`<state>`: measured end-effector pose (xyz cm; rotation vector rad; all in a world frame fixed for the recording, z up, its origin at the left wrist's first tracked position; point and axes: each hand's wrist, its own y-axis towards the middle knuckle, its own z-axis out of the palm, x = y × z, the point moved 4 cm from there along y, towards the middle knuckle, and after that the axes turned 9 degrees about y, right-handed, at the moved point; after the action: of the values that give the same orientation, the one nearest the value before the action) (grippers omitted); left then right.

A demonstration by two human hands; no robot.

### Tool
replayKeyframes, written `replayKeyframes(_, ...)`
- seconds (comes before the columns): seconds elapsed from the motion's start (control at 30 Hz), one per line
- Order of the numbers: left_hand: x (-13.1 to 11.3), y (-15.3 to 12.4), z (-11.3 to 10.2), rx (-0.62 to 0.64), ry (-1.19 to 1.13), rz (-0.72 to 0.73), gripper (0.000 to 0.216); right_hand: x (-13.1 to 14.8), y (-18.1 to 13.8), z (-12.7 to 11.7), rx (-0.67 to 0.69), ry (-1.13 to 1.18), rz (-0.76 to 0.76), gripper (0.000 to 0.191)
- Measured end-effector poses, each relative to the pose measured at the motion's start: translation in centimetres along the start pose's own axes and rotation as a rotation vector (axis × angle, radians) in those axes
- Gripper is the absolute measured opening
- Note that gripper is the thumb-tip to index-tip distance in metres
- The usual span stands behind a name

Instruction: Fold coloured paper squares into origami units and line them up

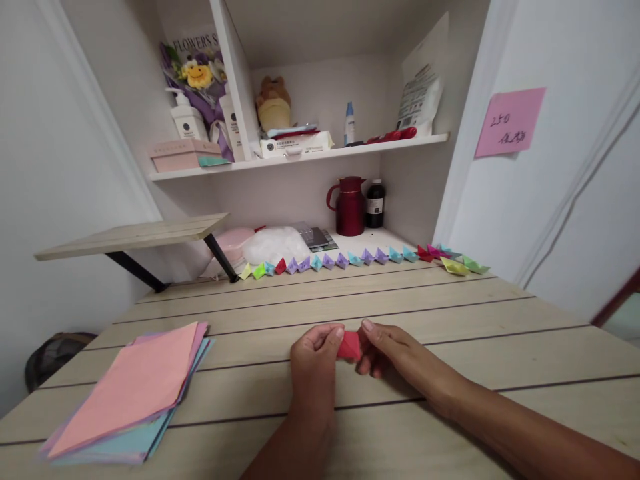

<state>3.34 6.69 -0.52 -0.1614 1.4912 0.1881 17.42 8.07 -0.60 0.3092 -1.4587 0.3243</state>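
Note:
A small piece of folded red paper (350,347) is held between my two hands, a little above the wooden table. My left hand (315,353) pinches its left edge between thumb and fingers. On the other side, my right hand (385,347) grips the right edge, with the thumb on top and the fingers curled below. Creases run across the paper's face. Beyond my hands, a long row of folded paper boats (341,260) in purple, blue, red, yellow and green lines the back of the table.
A stack of coloured paper sheets (130,380), pink on top, lies at the left. Behind it stands a raised wooden shelf (135,235) on black legs. A dark red jug (350,208) and a dark bottle (375,205) stand at the back. A pink note (510,121) is stuck up at the right.

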Motion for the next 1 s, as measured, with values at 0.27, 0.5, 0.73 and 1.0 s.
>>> replayKeyframes(0.27,0.3,-0.2,0.3,0.019,-0.061,-0.071,0.024,-0.3,-0.2,0.3,-0.004,0.046,0.009,0.035)
replayKeyframes(0.5,0.4,-0.2,0.4,0.203,-0.286,-0.208,0.043,0.2,-0.2,0.8,0.012,0.133,-0.015,0.032)
replayKeyframes(0.73,1.0,0.2,1.1,0.224,-0.183,-0.099,0.051,0.2,-0.2,1.0,-0.058,0.183,-0.038,0.032)
replayKeyframes(1.0,0.5,-0.3,1.0,0.171,0.079,0.063,0.021,-0.1,-0.1,0.8,-0.075,0.124,-0.031,0.030)
